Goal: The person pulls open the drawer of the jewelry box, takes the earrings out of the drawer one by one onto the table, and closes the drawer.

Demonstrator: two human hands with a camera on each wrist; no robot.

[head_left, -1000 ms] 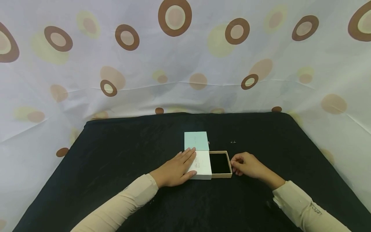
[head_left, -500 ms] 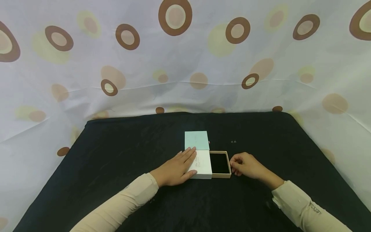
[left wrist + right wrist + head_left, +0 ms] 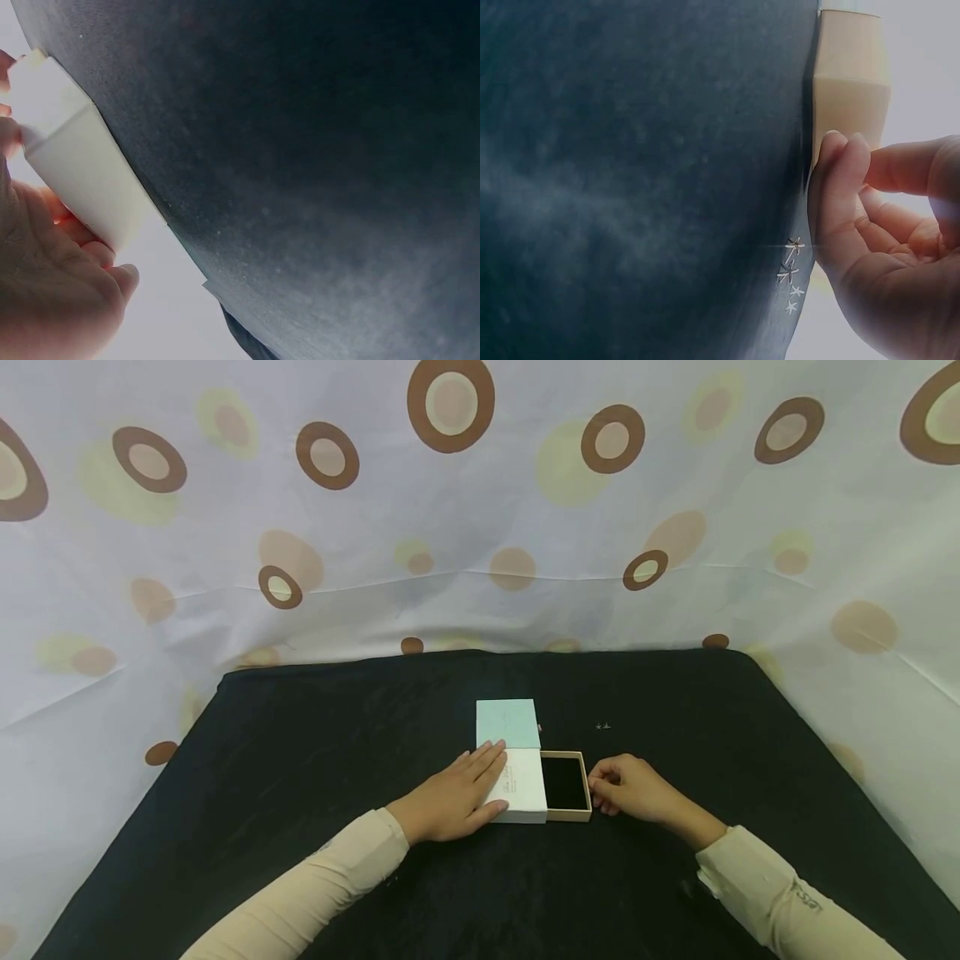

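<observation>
A white sleeve box (image 3: 527,781) with fine print lies on the black cloth. Its tan-edged drawer (image 3: 568,816), dark inside, sticks out to the right. My left hand (image 3: 453,797) rests on the sleeve with straight fingers, the thumb near its front edge. In the left wrist view, the box's white side (image 3: 90,176) shows beside that hand. My right hand (image 3: 630,787) touches the drawer's outer end with bent fingers. The right wrist view shows the fingertips (image 3: 832,146) against the tan end; whether they pinch a tab there is hidden.
A mint-green box (image 3: 507,722) with a small pinkish tab on its right side lies directly behind the white one. Several tiny silver star-shaped pieces (image 3: 788,271) lie on the cloth, behind and right of the drawer. A patterned curtain (image 3: 480,527) hangs behind the table.
The drawer has slid a little to the left into the white sleeve, and my right hand has moved left along with it. My left hand stays in place on the box.
</observation>
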